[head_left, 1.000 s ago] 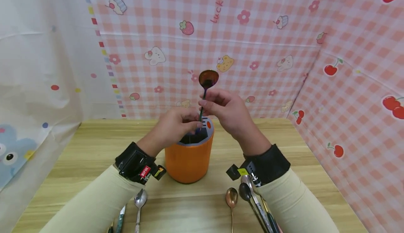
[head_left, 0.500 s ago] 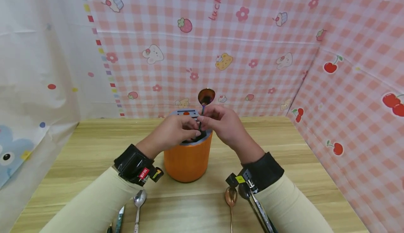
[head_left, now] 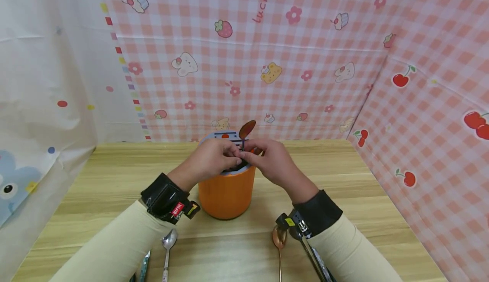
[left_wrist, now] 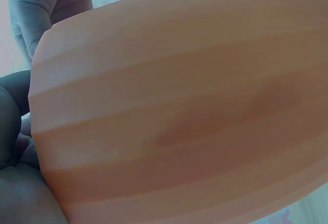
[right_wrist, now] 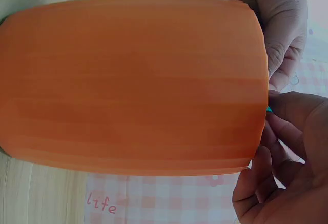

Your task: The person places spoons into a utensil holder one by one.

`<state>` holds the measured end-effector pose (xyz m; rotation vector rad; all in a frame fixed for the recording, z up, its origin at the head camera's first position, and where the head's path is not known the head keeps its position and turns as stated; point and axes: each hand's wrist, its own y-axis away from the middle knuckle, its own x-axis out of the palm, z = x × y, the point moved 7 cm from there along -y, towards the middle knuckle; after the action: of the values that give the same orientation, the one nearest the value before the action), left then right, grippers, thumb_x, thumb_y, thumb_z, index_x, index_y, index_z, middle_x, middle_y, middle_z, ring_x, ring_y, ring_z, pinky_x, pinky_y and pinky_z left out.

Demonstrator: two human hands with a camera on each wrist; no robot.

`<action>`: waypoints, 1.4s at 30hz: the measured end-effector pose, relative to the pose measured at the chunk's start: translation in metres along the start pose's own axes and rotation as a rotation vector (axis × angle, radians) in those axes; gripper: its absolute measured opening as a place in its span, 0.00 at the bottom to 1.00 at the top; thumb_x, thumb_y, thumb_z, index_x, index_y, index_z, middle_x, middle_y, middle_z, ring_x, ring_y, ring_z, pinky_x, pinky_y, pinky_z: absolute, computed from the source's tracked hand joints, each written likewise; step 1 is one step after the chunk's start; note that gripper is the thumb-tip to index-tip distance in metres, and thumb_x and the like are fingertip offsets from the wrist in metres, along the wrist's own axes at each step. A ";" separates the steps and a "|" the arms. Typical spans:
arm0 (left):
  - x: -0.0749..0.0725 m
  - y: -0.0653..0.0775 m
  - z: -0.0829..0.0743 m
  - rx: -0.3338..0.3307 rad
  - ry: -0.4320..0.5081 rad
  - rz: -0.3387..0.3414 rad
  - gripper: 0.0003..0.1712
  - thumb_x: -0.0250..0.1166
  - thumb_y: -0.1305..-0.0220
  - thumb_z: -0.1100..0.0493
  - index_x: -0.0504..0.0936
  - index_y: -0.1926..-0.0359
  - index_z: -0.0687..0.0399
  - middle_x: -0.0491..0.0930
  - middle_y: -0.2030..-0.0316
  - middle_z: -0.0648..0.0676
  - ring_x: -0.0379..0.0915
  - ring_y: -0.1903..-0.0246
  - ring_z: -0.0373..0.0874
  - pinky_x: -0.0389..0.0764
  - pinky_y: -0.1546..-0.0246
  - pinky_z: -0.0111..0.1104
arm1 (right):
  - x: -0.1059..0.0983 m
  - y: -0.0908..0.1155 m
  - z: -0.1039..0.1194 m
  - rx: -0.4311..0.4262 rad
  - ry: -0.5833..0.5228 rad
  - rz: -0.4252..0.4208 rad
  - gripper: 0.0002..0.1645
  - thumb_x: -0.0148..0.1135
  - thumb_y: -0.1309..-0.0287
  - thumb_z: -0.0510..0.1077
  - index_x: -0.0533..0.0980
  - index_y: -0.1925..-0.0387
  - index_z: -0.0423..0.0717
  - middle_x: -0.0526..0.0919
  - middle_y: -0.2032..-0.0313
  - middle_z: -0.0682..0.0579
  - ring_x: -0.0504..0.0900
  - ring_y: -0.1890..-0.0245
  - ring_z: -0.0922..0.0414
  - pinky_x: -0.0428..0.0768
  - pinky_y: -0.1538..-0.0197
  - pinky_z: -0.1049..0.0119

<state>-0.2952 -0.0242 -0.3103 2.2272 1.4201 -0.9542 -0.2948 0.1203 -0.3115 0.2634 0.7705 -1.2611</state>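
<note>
An upright spoon (head_left: 247,129) with a dark, iridescent bowl stands bowl-up over an orange utensil holder (head_left: 226,195). My right hand (head_left: 269,159) pinches its handle just below the bowl. From the other side, my left hand (head_left: 210,159) has thumb and fingertips closed on the handle lower down, at the holder's opening. The lower handle is hidden by the fingers and holder. In the right wrist view, a bit of teal handle (right_wrist: 269,109) shows at the right fingertips. The orange wall fills most of the left wrist view, with fingers at its rim.
A silver spoon (head_left: 169,240) and a teal-handled knife (head_left: 144,267) lie at the front left of the wooden table (head_left: 324,163). A copper spoon (head_left: 279,237) and several other utensils (head_left: 315,258) lie at the front right, partly under the right forearm. Patterned cloth (head_left: 244,61) hangs behind.
The spoon has come down toward the holder and its bowl has turned from facing me to nearly edge-on. My right hand has lowered with it. The holder's slotted top has turned.
</note>
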 end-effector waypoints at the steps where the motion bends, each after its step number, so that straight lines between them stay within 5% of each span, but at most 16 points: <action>1: 0.000 0.000 0.000 -0.003 -0.003 -0.002 0.04 0.69 0.33 0.59 0.84 0.64 0.54 0.85 0.70 0.48 0.77 0.69 0.39 0.77 0.66 0.31 | -0.001 0.000 0.000 0.004 0.017 -0.009 0.10 0.69 0.36 0.49 0.86 0.55 0.52 0.85 0.60 0.55 0.77 0.65 0.55 0.77 0.68 0.63; 12: -0.002 0.006 0.003 -0.049 0.108 -0.013 0.03 0.68 0.32 0.59 0.83 0.64 0.54 0.85 0.68 0.50 0.80 0.70 0.41 0.81 0.65 0.32 | -0.006 0.003 -0.004 0.100 0.059 -0.106 0.08 0.71 0.37 0.49 0.83 0.62 0.50 0.82 0.67 0.52 0.77 0.69 0.54 0.76 0.67 0.63; 22: -0.016 0.023 -0.009 -0.002 0.080 0.024 0.05 0.67 0.31 0.58 0.83 0.57 0.53 0.86 0.61 0.50 0.81 0.61 0.43 0.81 0.57 0.37 | 0.002 0.013 0.019 0.046 0.049 -0.058 0.04 0.67 0.34 0.47 0.82 0.63 0.52 0.81 0.70 0.53 0.76 0.72 0.54 0.76 0.69 0.62; 32: -0.035 0.068 -0.007 0.037 0.029 0.027 0.03 0.67 0.31 0.58 0.84 0.61 0.51 0.85 0.63 0.48 0.79 0.61 0.42 0.80 0.54 0.40 | 0.021 0.033 0.060 -0.119 -0.037 0.032 0.02 0.69 0.35 0.44 0.82 0.65 0.52 0.81 0.72 0.58 0.77 0.71 0.59 0.78 0.67 0.65; 42: -0.028 0.112 0.036 -0.063 0.016 0.053 0.04 0.67 0.31 0.55 0.84 0.60 0.49 0.84 0.65 0.46 0.78 0.63 0.40 0.80 0.59 0.37 | 0.072 0.047 0.078 -0.185 -0.057 0.179 0.01 0.68 0.35 0.45 0.83 0.64 0.53 0.81 0.71 0.64 0.78 0.68 0.65 0.79 0.63 0.69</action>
<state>-0.2164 -0.1145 -0.3252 2.2196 1.3713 -0.8643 -0.2153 0.0358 -0.3119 0.1420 0.7906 -1.0182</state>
